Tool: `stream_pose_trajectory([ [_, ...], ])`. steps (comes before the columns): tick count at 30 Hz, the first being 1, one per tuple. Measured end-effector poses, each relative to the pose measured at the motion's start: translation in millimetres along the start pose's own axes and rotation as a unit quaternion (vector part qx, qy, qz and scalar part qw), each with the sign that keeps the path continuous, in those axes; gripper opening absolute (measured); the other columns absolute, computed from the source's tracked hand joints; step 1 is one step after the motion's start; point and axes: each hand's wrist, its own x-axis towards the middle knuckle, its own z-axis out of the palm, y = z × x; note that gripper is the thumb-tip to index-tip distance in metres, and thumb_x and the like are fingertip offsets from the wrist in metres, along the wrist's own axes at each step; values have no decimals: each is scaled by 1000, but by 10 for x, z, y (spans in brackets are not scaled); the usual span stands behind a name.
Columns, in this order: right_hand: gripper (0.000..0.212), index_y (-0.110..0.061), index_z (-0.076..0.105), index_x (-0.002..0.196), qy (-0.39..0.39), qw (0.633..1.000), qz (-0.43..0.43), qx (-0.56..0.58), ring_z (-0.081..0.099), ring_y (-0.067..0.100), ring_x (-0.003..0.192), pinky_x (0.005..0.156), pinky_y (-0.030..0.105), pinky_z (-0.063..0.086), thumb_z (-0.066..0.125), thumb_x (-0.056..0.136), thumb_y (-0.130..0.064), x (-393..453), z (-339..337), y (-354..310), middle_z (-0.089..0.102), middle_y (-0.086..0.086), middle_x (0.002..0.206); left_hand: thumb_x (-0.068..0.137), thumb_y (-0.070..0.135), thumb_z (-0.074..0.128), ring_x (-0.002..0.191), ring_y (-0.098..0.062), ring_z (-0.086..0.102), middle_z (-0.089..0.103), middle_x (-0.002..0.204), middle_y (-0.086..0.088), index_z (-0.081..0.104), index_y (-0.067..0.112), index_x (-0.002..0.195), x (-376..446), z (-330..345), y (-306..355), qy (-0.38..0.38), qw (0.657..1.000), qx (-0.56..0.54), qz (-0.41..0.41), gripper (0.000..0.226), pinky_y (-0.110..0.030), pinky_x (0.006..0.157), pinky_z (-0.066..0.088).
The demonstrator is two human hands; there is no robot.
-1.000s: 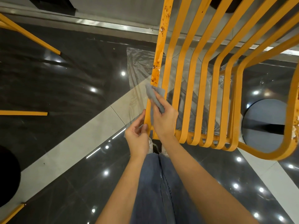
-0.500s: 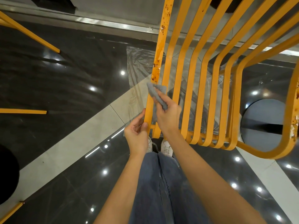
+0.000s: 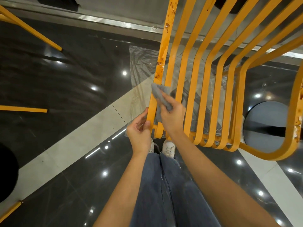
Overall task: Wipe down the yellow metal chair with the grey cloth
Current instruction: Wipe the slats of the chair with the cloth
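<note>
Head view: the right hand (image 3: 172, 114), fingers curled around the grey cloth (image 3: 159, 95), presses it against the chair (image 3: 199, 89) at its outermost slat (image 3: 161, 63), whose long axis runs up and away, brown spots lying just beyond the cloth. The left hand (image 3: 139, 131) pinches the same slat below, nearer the body.

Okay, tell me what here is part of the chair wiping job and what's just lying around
Part of the job:
yellow metal chair
grey cloth
right hand, gripping the cloth
left hand, holding the outer slat

Just lying about:
clear plastic sheet
round black base
other yellow frames
</note>
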Motion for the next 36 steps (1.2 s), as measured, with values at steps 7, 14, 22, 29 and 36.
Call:
stream_pose_trajectory([
  [7, 36, -18, 63, 133, 14, 999, 10, 45, 69, 21, 76, 60, 29, 57, 62, 98, -10, 19, 193, -130, 74, -4, 96, 89, -18, 53, 118, -9, 62, 69, 121, -1, 64, 5, 124, 6, 12, -15, 4, 1000, -11, 7, 43, -19, 95, 51],
  [14, 32, -11, 66, 128, 49, 996, 15, 78, 62, 1, 65, 56, 15, 47, 62, 96, -8, 18, 153, -108, 74, 3, 85, 88, -18, 54, 118, -10, 62, 69, 122, -2, 65, 3, 125, 10, 16, -39, 11, 1000, -8, 9, 43, -17, 92, 50],
  [22, 35, -22, 64, 133, -14, 1000, -9, -16, 59, 1, 63, 55, 8, 43, 62, 99, -19, 305, 180, -129, 74, -3, 92, 90, -14, 55, 122, -11, 60, 67, 125, -1, 64, 6, 126, -6, 21, -74, 18, 1000, 3, 1, 42, -38, 106, 48],
  [29, 38, -22, 61, 134, -38, 999, -31, 12, 60, 6, 63, 55, 21, 49, 60, 98, -9, -105, 72, -11, 74, -3, 92, 91, -11, 56, 119, -7, 61, 68, 123, 1, 65, 8, 126, -3, 27, -75, 21, 1000, 15, 6, 41, -29, 100, 51],
  [36, 37, -21, 62, 135, -22, 999, -26, -15, 68, 10, 71, 56, 18, 51, 61, 99, -16, 271, 85, -76, 75, -5, 106, 95, 0, 59, 124, -6, 57, 66, 126, 6, 62, 18, 127, -75, 6, -87, 13, 999, 36, 26, 38, -24, 105, 46],
])
